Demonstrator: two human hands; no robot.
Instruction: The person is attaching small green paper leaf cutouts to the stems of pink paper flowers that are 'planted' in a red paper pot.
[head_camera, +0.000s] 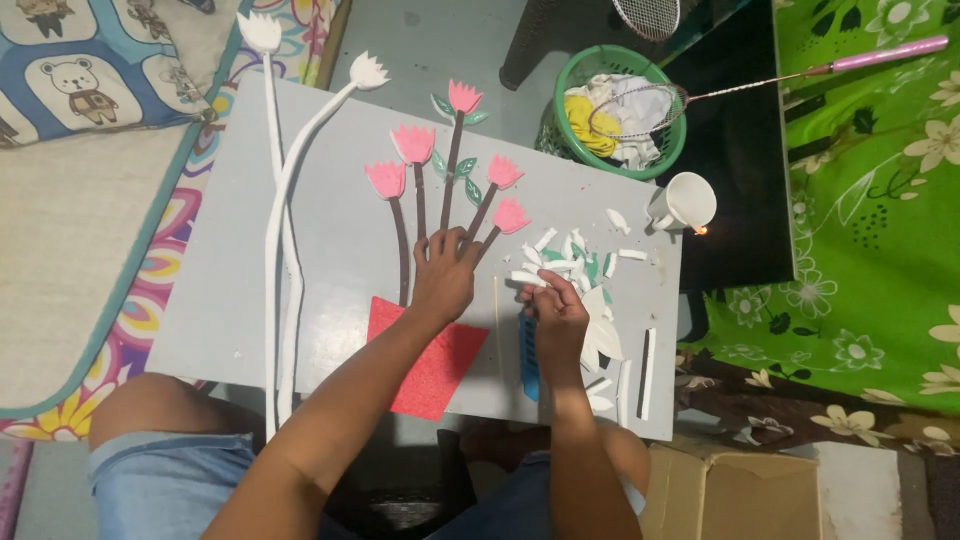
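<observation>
The person sits at a grey board (330, 240) used as a bench, with a paper flower picture laid out on it. The left hand (443, 272) lies open and flat, fingers spread, pressing down on the brown stems (402, 240) just below the pink flowers (412, 143) and above the red pot shape (432, 362). The right hand (556, 312) is closed, pinching a small white scrap (527, 279) at the edge of a heap of white and green cuttings (575, 255); a blue comb-like tool (528, 352) lies under the wrist.

The scrap looks like thin foam or paper: very light, soft, easy to crease or tear, and best pinched by its edge with the fingertips. The stems seem just as flimsy and likely to shift unless held flat.

Two long white cut-out flowers (275, 200) lie to the left. A green basket (620, 110) and a white cup (687, 203) stand beyond the board.
</observation>
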